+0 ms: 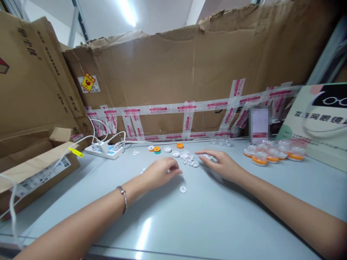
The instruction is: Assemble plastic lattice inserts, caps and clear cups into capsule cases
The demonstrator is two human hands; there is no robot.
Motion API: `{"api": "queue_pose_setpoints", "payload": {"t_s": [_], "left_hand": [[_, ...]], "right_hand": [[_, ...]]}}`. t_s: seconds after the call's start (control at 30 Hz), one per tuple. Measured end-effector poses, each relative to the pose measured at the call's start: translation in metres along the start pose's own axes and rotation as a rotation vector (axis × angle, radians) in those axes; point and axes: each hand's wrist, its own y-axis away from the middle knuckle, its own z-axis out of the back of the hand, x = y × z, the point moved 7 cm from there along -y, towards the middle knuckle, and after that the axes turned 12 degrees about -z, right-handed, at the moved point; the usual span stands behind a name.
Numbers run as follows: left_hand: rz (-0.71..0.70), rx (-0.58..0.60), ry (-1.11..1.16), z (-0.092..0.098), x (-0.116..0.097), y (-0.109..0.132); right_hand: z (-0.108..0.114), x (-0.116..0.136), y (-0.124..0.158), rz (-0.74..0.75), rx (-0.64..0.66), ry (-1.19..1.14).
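Observation:
My left hand [161, 172] rests on the pale grey table [189, 220], fingers curled around a small white part that barely shows at the fingertips. My right hand [221, 164] lies palm down just right of a heap of small white plastic parts [189, 160], its fingertips over a few of them; whether it grips any is hidden. A single white disc [183, 189] lies loose in front of my left hand. Behind the heap sit white caps [175, 154], an orange cap [180, 145] and an orange-and-teal piece [157, 149].
Several clear-and-orange containers [271, 153] cluster at the right, beside a printed box [320, 122]. A white power strip [104, 151] with cables lies at the left, next to an open cardboard box [35, 169]. A taped cardboard wall [189, 83] backs the table.

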Motion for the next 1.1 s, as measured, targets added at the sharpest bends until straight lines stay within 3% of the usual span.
{"api": "queue_pose_setpoints", "payload": {"t_s": [0.13,0.3,0.5,0.73,0.83,0.9,0.97,1.1], "left_hand": [[0.14,-0.058,-0.12,0.021,0.06,-0.011],[0.302,-0.05,-0.205,0.042,0.127,-0.003],[0.317,0.024,-0.16,0.033,0.146,0.007],[0.331,-0.02,-0.112,0.026,0.155,0.005],[0.331,-0.087,-0.083,0.037,0.147,0.006],[0.304,-0.139,-0.042,0.043,0.128,0.006],[0.232,-0.156,0.028,0.044,0.095,0.005],[-0.03,-0.035,0.203,0.022,0.012,0.006]], "right_hand": [[0.001,-0.001,0.0,-0.025,0.014,-0.003],[0.003,-0.002,-0.001,-0.061,0.017,-0.01],[-0.001,-0.001,0.0,-0.052,0.059,-0.042],[-0.001,-0.001,0.0,-0.069,0.078,-0.056],[-0.001,-0.001,0.0,-0.082,0.087,-0.056],[-0.001,-0.001,0.001,-0.086,0.087,-0.06],[-0.002,0.001,0.001,-0.08,0.091,-0.074],[-0.003,0.005,0.003,-0.054,0.094,-0.107]]}}
